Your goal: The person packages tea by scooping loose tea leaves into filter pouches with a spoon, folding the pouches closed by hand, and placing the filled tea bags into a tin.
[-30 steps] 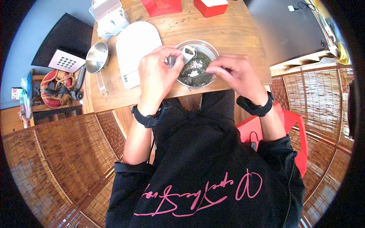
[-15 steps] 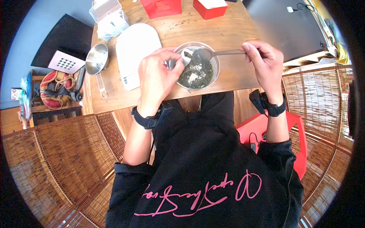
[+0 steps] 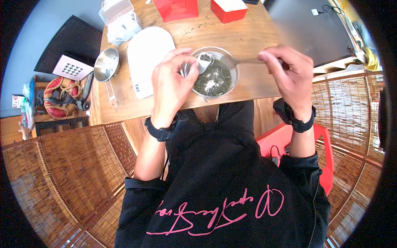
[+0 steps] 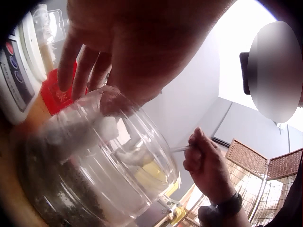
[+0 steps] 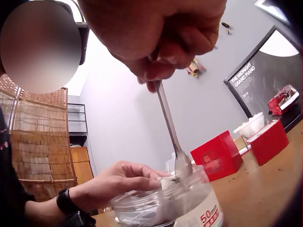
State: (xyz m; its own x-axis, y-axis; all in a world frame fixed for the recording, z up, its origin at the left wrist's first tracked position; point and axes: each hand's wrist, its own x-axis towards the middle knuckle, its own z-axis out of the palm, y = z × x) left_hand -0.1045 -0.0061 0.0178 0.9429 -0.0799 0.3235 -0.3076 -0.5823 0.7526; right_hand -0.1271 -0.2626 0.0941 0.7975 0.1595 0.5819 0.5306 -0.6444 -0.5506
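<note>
A clear jar [image 3: 235, 77] stands near the table's front edge, with dried dark-green leaves [image 3: 223, 77] and some white bits inside. At its left rim my left hand [image 3: 171, 82] pinches a small white tea bag [image 3: 203, 67], its mouth facing up and dark leaves showing in it. Off to the jar's right, my right hand [image 3: 290, 71] grips the handle end of a metal spoon [image 5: 183, 164]. In the right wrist view the spoon points steeply down, its bowl right by the tea bag over the jar. The head view shows the spoon only as a blur.
Left of the jar lies a white scale [image 3: 149, 51], with a small metal pan [image 3: 106, 66] beyond it. Toward the back are a plastic box [image 3: 123, 31] of white bags and two red boxes, one left [image 3: 180, 10] and one right [image 3: 228, 14].
My right hand has lifted the spoon from the leaves, drawn back to the right, and brought the bowl to the tea bag. My left hand stays at the rim with the tea bag.
</note>
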